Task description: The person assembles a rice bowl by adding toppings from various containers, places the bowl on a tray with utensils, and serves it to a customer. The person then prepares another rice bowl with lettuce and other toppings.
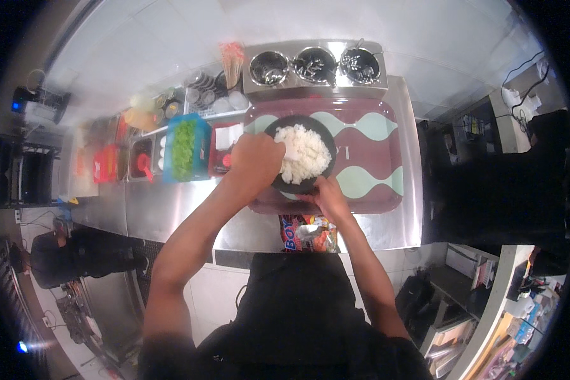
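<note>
A dark round bowl [326, 130] with a mound of white rice [310, 155] in it rests on the maroon tray [373, 152] with pale green shapes. My left hand [258, 158] is closed in a fist over the bowl's left rim. From it a pale, smooth paddle-like utensil [291, 151] reaches into the rice; its handle is hidden by my fingers. Close to me, my right hand [329, 197] grips the lower right edge of the bowl, thumb on the rim and fingers underneath.
Behind the tray stands a steel holder [316, 88] with three round wells of cutlery. A blue bin of lettuce [183, 149], a red container [218, 149] and a rack of cups [215, 98] stand left. Printed packets [307, 233] lie at the front edge. Another person [54, 256] is at far left.
</note>
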A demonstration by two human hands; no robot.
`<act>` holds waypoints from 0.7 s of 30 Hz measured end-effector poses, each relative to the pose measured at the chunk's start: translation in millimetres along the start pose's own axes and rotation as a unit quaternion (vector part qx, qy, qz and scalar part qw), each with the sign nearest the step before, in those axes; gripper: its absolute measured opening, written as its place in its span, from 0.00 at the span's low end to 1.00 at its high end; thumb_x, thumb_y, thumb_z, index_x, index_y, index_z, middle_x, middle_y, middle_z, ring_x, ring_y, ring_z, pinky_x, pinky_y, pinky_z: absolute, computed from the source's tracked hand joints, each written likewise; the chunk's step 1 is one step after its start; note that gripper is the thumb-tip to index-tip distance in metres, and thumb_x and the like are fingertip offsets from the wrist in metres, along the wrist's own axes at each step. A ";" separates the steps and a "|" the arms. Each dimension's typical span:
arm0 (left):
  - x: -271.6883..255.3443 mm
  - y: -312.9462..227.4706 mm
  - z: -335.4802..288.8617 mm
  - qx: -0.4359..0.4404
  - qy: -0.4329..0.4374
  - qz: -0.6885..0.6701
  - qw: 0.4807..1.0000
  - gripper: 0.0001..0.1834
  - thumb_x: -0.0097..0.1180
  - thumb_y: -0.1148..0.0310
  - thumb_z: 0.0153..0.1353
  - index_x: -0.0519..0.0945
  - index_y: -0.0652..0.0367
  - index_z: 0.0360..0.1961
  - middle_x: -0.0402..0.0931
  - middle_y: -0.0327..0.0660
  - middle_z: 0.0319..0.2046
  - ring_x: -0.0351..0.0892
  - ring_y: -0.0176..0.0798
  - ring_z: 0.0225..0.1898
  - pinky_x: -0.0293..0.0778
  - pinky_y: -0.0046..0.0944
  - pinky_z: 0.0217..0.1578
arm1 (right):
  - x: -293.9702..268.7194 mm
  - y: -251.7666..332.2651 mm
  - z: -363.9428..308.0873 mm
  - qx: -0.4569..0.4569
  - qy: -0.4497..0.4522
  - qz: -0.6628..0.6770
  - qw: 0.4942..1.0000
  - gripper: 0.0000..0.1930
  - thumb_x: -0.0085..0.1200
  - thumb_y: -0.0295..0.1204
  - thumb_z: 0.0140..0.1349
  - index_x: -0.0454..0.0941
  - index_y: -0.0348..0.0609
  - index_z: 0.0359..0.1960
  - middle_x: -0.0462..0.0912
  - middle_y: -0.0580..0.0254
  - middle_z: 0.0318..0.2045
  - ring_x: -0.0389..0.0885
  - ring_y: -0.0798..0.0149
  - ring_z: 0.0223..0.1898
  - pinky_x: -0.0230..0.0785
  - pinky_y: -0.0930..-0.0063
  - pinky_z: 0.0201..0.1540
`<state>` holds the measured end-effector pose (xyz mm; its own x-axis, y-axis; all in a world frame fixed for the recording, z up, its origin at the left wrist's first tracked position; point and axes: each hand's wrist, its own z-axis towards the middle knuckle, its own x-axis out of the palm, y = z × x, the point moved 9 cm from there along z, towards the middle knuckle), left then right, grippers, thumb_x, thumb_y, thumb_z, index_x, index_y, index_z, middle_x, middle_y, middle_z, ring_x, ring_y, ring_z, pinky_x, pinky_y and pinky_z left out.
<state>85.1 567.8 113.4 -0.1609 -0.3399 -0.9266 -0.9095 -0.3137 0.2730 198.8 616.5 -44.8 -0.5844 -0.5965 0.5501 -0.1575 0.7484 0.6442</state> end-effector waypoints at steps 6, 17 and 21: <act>-40.8 0.4 -10.5 -0.044 -0.044 -0.021 0.998 0.17 0.51 0.68 0.61 0.84 0.45 0.50 0.82 0.45 0.29 0.85 0.46 0.30 0.78 0.45 0.26 | -3.6 -5.1 -2.5 -0.002 0.023 -0.006 1.000 0.22 0.35 0.27 0.71 0.57 0.26 0.62 0.71 0.40 0.57 0.79 0.49 0.54 0.81 0.56 0.51; 2.8 -13.5 11.4 -0.012 -0.070 -0.053 0.996 0.19 0.53 0.68 0.59 0.83 0.43 0.51 0.81 0.46 0.30 0.86 0.45 0.33 0.78 0.45 0.27 | -13.2 -13.3 19.9 0.020 0.061 -0.036 0.997 0.22 0.38 0.29 0.72 0.56 0.33 0.65 0.70 0.44 0.58 0.78 0.50 0.54 0.83 0.59 0.47; -28.9 -8.9 -11.7 -0.008 -0.029 -0.074 0.997 0.19 0.54 0.68 0.58 0.83 0.44 0.51 0.81 0.46 0.30 0.85 0.45 0.32 0.78 0.47 0.28 | -15.0 -9.8 16.1 0.018 0.068 -0.034 0.997 0.22 0.37 0.28 0.72 0.57 0.32 0.64 0.70 0.43 0.58 0.77 0.49 0.54 0.82 0.57 0.50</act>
<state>102.4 570.0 140.8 -0.0484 -0.2369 -0.9703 -0.9183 -0.3715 0.1365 196.3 622.7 -67.9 -0.4587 -0.6782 0.5741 -0.2239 0.7135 0.6639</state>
